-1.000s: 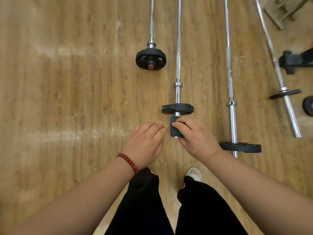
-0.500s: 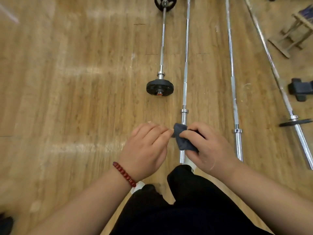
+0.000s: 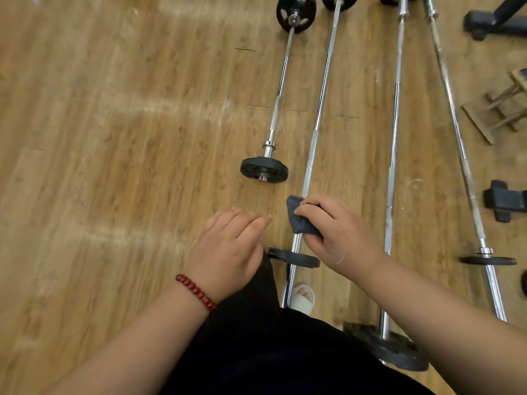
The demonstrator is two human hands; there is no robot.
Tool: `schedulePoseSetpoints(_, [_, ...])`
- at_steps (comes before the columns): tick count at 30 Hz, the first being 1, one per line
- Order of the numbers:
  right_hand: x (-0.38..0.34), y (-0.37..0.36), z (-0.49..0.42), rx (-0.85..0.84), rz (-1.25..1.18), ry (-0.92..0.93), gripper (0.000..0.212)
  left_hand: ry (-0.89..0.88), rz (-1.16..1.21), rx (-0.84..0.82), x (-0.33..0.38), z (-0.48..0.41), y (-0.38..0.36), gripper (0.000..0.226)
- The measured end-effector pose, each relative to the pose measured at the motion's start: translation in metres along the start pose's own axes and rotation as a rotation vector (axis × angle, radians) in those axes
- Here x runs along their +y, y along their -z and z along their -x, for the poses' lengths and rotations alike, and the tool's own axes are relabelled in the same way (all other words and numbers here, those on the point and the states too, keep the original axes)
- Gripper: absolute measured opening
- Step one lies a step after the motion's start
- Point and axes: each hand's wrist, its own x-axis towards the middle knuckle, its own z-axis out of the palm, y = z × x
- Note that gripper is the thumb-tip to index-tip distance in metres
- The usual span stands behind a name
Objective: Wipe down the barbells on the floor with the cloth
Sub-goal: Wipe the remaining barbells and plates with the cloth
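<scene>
Several chrome barbells lie side by side on the wooden floor. My right hand [image 3: 339,232] grips a dark grey cloth [image 3: 299,220] wrapped around the shaft of the second barbell [image 3: 320,109], just beyond its near black plate [image 3: 293,257]. My left hand [image 3: 231,252] hovers to the left of that bar with fingers loosely bent, holding nothing. The short barbell [image 3: 278,92] lies to the left with a black plate [image 3: 263,169] at its near end. A third barbell [image 3: 393,132] and a fourth barbell [image 3: 450,109] lie to the right.
My black trousers [image 3: 271,352] and a white slipper [image 3: 303,297] fill the bottom centre. A wooden stand [image 3: 496,109] and black equipment bases [image 3: 502,199] sit at the right. Bare wooden floor [image 3: 114,138] stretches to the left.
My right hand has slid the cloth from the bar's end, past the plate and up onto the shaft. The view has tilted forward, showing the bars' far ends. My left hand stays beside it.
</scene>
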Motion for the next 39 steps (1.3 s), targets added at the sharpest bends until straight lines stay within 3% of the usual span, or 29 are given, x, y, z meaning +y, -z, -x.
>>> schedulePoseSetpoints(10, [0.008, -0.020, -0.146, -0.114, 0.008, -0.095, 0.033, -0.149, 0.112, -0.020, -0.127, -0.116, 0.018, 0.033])
schedulePoseSetpoints(19, [0.016, -0.047, -0.233, -0.150, -0.126, -0.131, 0.030, -0.038, 0.182, 0.021, -0.208, -0.149, 0.023, 0.031])
schedulePoseSetpoints(29, [0.054, -0.058, -0.277, -0.158, -0.424, -0.233, 0.032, 0.145, 0.196, 0.022, -0.215, -0.174, 0.014, 0.034])
schedulePoseSetpoints(35, [0.099, -0.038, -0.292, -0.288, -0.699, -0.305, 0.035, 0.338, 0.204, 0.017, -0.181, -0.204, -0.002, 0.040])
schedulePoseSetpoints(39, [0.144, -0.021, -0.301, -0.408, -0.904, -0.392, 0.029, 0.554, 0.403, 0.120, -0.142, -0.241, -0.021, 0.043])
